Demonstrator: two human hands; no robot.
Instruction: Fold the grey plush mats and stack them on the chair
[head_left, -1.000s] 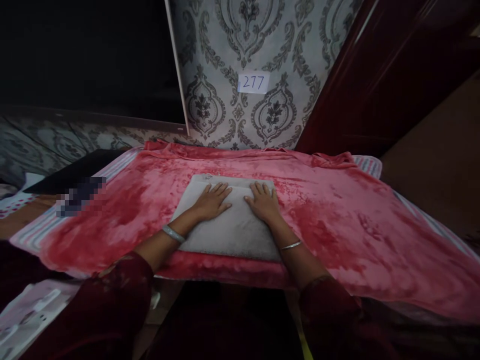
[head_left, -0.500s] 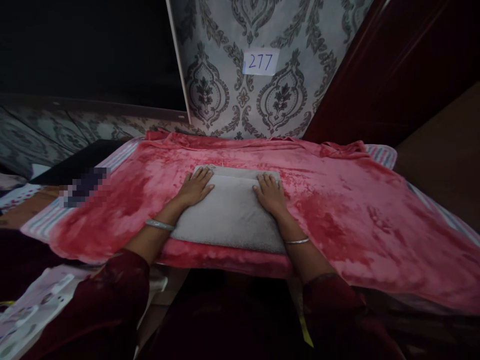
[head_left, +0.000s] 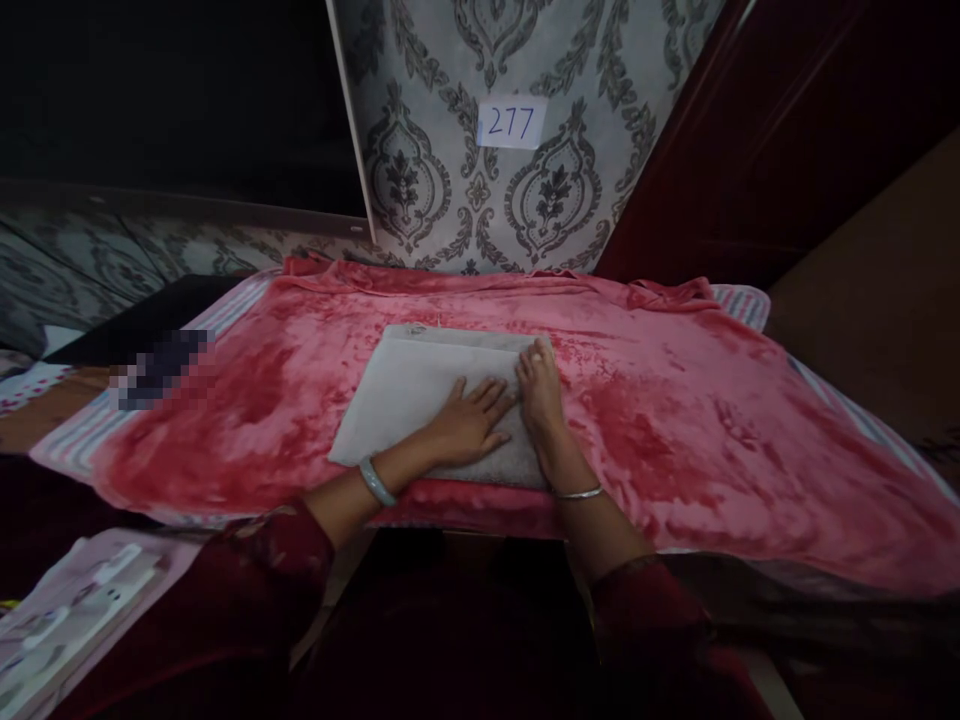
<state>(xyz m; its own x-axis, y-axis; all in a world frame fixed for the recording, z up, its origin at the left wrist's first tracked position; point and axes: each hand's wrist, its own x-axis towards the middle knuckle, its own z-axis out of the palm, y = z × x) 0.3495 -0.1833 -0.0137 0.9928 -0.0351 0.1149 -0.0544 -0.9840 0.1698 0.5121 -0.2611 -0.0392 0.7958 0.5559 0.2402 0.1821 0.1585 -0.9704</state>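
Observation:
A folded grey plush cloth [head_left: 412, 395] lies flat on a red and pink blanket [head_left: 262, 370]. My left hand [head_left: 471, 422] rests palm down on the cloth, right of its middle, with fingers spread. At the far right corner, my right hand [head_left: 541, 390] has its fingers curled in on the cloth's edge. The fingertips seem to pinch that edge, though the thumb is mostly hidden. Near the cloth's far side, a narrow strip shows a small printed or stitched mark.
Striped fabric [head_left: 82, 440] shows from under the blanket at its sides. A blurred dark item [head_left: 165, 368] lies at the left. Behind stand a dark screen [head_left: 180, 100], a patterned wall with a paper [head_left: 512, 122] reading 277, and a dark red panel [head_left: 705, 160]. A white object [head_left: 82, 620] is at lower left.
My left hand has moved right and nearer, from the cloth's far left corner to right of its middle. My right hand's fingers, flat before, have curled at the right edge.

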